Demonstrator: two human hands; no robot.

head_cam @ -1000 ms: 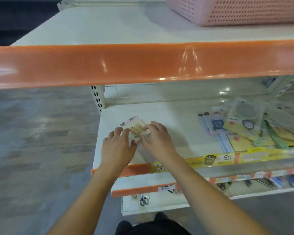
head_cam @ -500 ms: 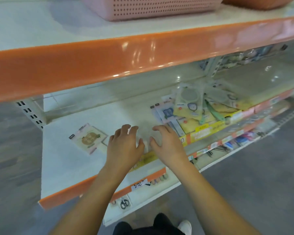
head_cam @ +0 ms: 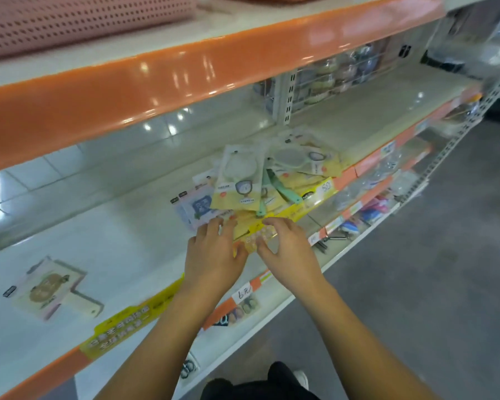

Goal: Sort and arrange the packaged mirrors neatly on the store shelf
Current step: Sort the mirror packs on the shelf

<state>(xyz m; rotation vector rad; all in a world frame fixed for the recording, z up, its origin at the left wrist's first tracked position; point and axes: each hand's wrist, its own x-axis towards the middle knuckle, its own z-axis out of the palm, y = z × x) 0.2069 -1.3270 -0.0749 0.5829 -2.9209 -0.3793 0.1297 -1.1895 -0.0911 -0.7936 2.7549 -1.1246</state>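
Head view, looking down along middle shelf [head_cam: 127, 243]. Left hand [head_cam: 212, 256] palm-down at shelf front, fingers spread and loosely curled, tips resting on near edge of mirror pile [head_cam: 260, 183]; nothing clasped. Right hand [head_cam: 286, 248] just beside it, fingers arched over yellow price strip [head_cam: 295, 210], tips touching strip or a small patterned card there — which of the two, cannot tell, blur too heavy. Neither hand closed on anything; both slack and open.

Pile: yellow-backed packets fanned and overlapping, green handles crossing, one blue-printed packet [head_cam: 198, 207] at left edge partly under left fingertips. Single brown-printed packet [head_cam: 45, 287] flat on shelf well apart to left, alone.

Hidden or unclear: packets at bottom of pile covered by upper ones; print on packets unreadable; goods on lower shelf [head_cam: 358, 217] smeared; pink basket [head_cam: 84, 21] on top shelf cut off by frame edge; far right blurred.
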